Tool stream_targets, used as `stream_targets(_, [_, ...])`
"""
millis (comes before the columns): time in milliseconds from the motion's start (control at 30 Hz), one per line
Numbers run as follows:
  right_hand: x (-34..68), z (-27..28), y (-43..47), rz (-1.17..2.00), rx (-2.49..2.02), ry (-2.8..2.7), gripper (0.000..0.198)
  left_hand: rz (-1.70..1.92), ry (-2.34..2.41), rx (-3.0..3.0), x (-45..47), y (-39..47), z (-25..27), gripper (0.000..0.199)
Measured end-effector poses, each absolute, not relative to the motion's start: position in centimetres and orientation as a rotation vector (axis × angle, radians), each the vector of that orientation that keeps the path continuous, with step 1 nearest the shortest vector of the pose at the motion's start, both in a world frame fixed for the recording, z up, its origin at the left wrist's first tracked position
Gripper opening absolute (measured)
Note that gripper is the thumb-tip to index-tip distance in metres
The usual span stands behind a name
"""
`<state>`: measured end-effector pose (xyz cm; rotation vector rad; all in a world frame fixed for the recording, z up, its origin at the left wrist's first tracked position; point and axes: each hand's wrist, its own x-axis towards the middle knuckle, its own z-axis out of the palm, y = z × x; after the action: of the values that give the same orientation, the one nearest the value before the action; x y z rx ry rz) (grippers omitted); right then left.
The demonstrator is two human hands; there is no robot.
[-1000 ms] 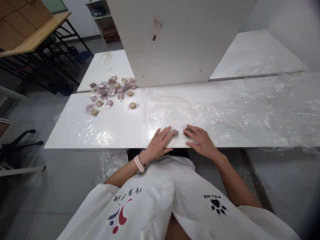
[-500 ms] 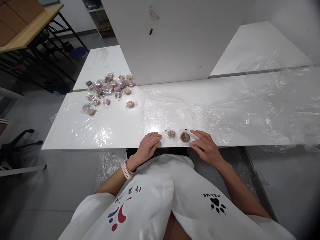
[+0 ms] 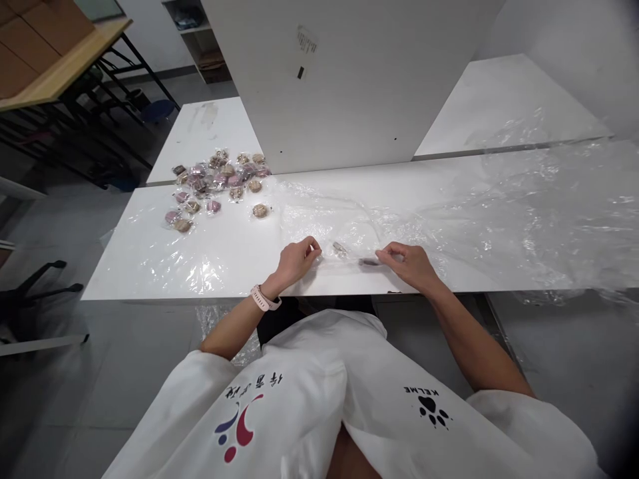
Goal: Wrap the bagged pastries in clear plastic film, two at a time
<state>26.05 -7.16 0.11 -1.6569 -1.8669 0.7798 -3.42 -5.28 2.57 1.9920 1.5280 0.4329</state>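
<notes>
My left hand [image 3: 299,259] pinches thumb to finger at what looks like the near edge of a clear plastic film [image 3: 329,223]. My right hand [image 3: 407,265] is closed the same way on the film, to the right. Between my fingertips lie two small snacks in clear wrappers. One, a tilted brownish wrapped snack [image 3: 339,249], is nearer my left hand. The other, a dark wrapped snack [image 3: 368,261], is seen edge-on beside my right fingertips. Film glare partly blurs both.
Several wrapped pink and brown snacks [image 3: 219,176] are heaped on the white table [image 3: 150,266] at the left. A tall white panel [image 3: 349,86] stands behind. More crumpled film [image 3: 524,219] spreads to the right. The table's front edge is close to me.
Both hands have moved slightly away from me, and their spread fingers have closed into pinches. The two snacks between them have shifted back and tilted as the film's near edge rises.
</notes>
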Motion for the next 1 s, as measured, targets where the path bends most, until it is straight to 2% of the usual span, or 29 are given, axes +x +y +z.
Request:
stream_targets(100, [26.6, 0.2, -5.1, 0.779, -1.672, -1.842, 0.039, 0.461, 1.499, 2.105, -3.4, -2.7, 3.5, 0.011])
stream_targets(233, [27.0, -0.1, -3.3, 0.736, -1.679, -1.852, 0.039, 0.442, 1.129, 2.229, -2.9, 0.3, 3.9, 0.012])
stream_targets(333, [27.1, -0.4, -3.2, 0.762, -1.675, -1.792, 0.038, 0.376, 0.937, 2.097, -1.8, 1.6, 3.5, 0.015])
stream_targets(467, [27.4, -0.7, -3.4, 0.722, -1.783, -1.794, 0.033, 0.364, 1.010, 1.926, -0.5, 2.7, 2.6, 0.014])
stream_targets(567, [27.9, -0.7, -3.4, 0.500, -1.951, -1.899, 0.028, 0.254, 1.261, 1.979, -0.9, 3.5, 2.2, 0.011])
stream_targets(700, [27.5, 0.4, -4.4, -0.067, -1.849, -2.063, 0.029, 0.174, 1.551, 2.163, -2.6, 3.4, 2.6, 0.004])
stream_targets(767, [26.6, 1.1, -5.3, -0.195, -1.730, -2.093, 0.033, 0.329, 1.642, 2.311, -2.9, 2.2, 3.2, 0.012])
stream_targets(833, [25.5, 1.5, -6.4, -0.161, -1.569, -2.161, 0.034, 0.505, 1.584, 2.456, -2.5, 0.2, 3.6, 0.020])
stream_targets(900, [24.4, 1.4, -7.5, -0.119, -1.418, -2.229, 0.033, 0.551, 1.334, 2.557, -1.3, -2.2, 3.3, 0.032])
stream_targets(1000, [23.3, 0.8, -9.5, -0.158, -1.424, -2.152, 0.036, 0.459, 0.986, 2.647, 0.8, -5.0, 1.5, 0.041])
